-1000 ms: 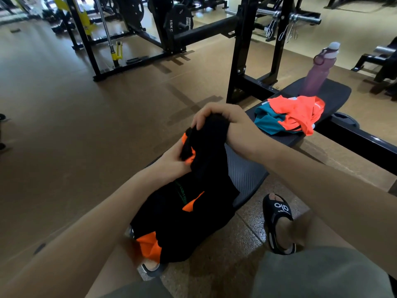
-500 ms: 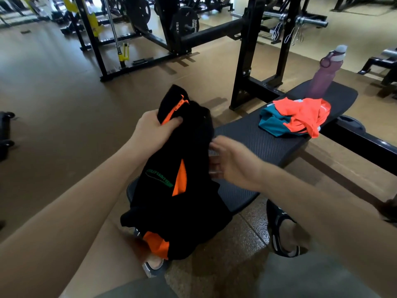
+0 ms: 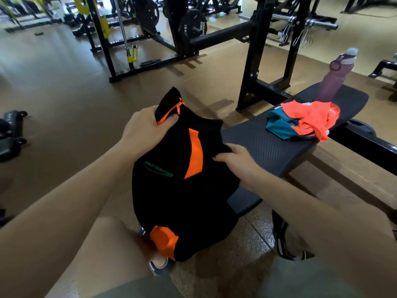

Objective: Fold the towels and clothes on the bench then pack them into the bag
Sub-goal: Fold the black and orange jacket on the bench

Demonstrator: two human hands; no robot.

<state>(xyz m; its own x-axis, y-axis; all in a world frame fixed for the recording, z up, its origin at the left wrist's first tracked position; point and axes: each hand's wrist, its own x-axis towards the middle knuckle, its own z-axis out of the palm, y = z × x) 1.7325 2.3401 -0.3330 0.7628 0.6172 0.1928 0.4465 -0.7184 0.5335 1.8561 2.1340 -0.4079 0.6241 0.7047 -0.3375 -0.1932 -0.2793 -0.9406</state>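
The black fabric bag with orange panels and zip [image 3: 189, 186] stands upright between both hands at the near end of the dark ribbed padded bench [image 3: 268, 145]. The left hand [image 3: 146, 130] grips its top corner by the zip; the right hand [image 3: 234, 160] pinches its right edge. Its contents are hidden. The crumpled orange and teal clothes [image 3: 305, 121] lie well beyond the right hand, the nearer one.

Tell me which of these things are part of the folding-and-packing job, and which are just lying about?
Job: black bag, held by left hand and right hand; orange and teal clothes; bench.
Lying about: purple bottle, barbell rack, weight plate.
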